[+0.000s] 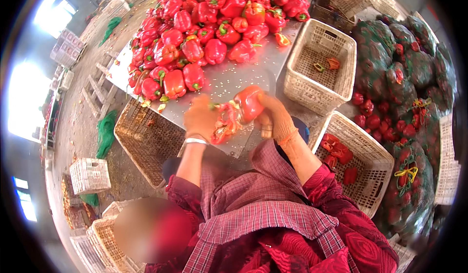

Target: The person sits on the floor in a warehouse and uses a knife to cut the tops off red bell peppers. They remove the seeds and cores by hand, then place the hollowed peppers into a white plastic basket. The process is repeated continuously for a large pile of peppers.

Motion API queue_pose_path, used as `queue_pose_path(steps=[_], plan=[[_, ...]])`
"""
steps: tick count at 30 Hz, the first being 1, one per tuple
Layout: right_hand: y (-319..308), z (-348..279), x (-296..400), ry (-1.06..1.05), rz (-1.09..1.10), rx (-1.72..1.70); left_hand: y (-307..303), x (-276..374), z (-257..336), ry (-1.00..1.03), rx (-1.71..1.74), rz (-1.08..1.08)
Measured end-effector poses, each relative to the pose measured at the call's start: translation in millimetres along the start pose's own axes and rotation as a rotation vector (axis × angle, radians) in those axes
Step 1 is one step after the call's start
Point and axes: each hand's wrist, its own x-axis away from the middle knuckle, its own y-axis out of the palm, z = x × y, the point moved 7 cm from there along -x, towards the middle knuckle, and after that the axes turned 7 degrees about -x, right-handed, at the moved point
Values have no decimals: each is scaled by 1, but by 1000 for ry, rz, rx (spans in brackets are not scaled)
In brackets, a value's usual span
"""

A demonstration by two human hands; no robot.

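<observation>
My left hand (199, 117), in an orange knit glove, grips a torn-open piece of red bell pepper (226, 123) with its ragged, pale inside showing. Against it is a larger glossy red bell pepper (249, 104), held in my gloved right hand (278, 119). A short wooden handle (267, 127) also sticks out below the right fingers; its blade, if any, is hidden. Both hands are over the near edge of a metal table (234, 77) scattered with pale seeds. Beyond them rises a big heap of whole red bell peppers (204, 27).
Right of the table, one plastic crate (318, 79) holds a few scraps and a nearer crate (365, 156) holds red pepper pieces. Another crate (128, 137) stands at the left below the table edge. Filled green mesh sacks (409, 178) and loose peppers (376, 121) lie far right.
</observation>
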Motion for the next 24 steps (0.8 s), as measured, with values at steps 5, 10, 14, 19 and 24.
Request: queue_pose_path(steps=[5, 10, 14, 19, 24], plan=[[-27, -20, -14, -129, 73, 53, 13, 2, -36, -17, 205, 191], [-112, -133, -40, -470, 176, -189, 63, 9, -25, 249, 231, -122], [-209, -184, -55, -689, 517, -334, 38, -16, -48, 94, 308, 62], [-115, -105, -55, -207, 363, 392, 0, -82, -78, -282, 384, -91], [-26, -44, -43, -266, 288, 270, 33, -126, -68, -414, 61, -42]])
